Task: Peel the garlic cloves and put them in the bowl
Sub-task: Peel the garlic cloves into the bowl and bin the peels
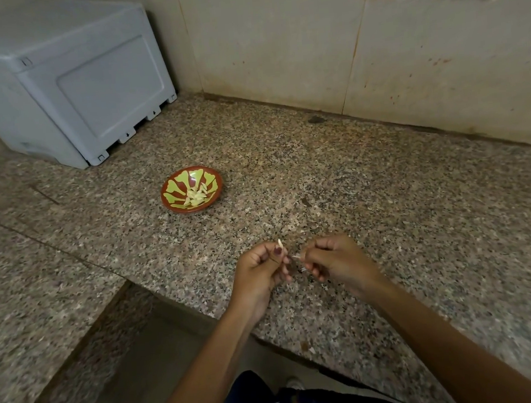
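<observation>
Garlic is what both hands are busy with: a pale clove (280, 243) sticks up from between the thumb and forefinger of the left hand (261, 271), whose fingers (278, 253) are curled tight around it. Close beside it, the fingers of the right hand (332, 264) are pinched together on a thin white sliver (296, 256), which looks like skin coming away, though it is too small to be sure. Both hands hover just above the near edge of the speckled table (368, 193). To do this step well, I'd say hold the clove firmly near its base and pull the skin off in long strips along its length, turning the clove so no papery bit is left. Farther back and to the left sits the red and green bowl (192, 189), well apart from the hands, with a small heap of peeled cloves (196, 196) already inside. Beyond that, a grey plastic box (67, 80) stands against the wall.
</observation>
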